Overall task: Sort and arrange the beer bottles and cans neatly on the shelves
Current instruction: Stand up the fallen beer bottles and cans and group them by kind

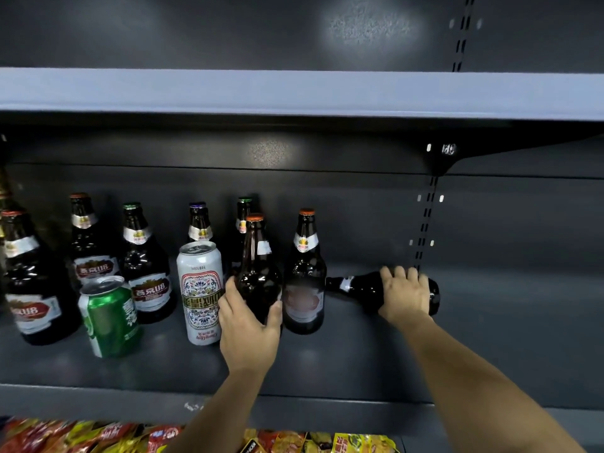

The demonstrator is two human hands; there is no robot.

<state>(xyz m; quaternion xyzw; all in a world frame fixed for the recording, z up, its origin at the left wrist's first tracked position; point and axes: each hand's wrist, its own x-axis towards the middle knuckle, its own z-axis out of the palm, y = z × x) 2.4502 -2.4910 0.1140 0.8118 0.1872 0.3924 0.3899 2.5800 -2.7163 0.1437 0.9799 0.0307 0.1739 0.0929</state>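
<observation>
Several brown beer bottles stand on the dark shelf (327, 364). My left hand (248, 325) grips the body of an upright brown bottle with an orange cap (256, 256). Just right of it stands another orange-capped bottle (305, 273). Further right a dark bottle lies on its side (362, 289), neck pointing left, and my right hand (407, 295) grips its body from above. A white patterned can (200, 289) stands left of my left hand, and a green can (109, 317) stands further left.
More labelled bottles (94, 250) fill the shelf's left part, one large at the far left (29, 289). An upper shelf (294, 93) hangs overhead. A slotted upright (425, 223) runs down the back panel. Snack packets (98, 436) lie on the shelf below.
</observation>
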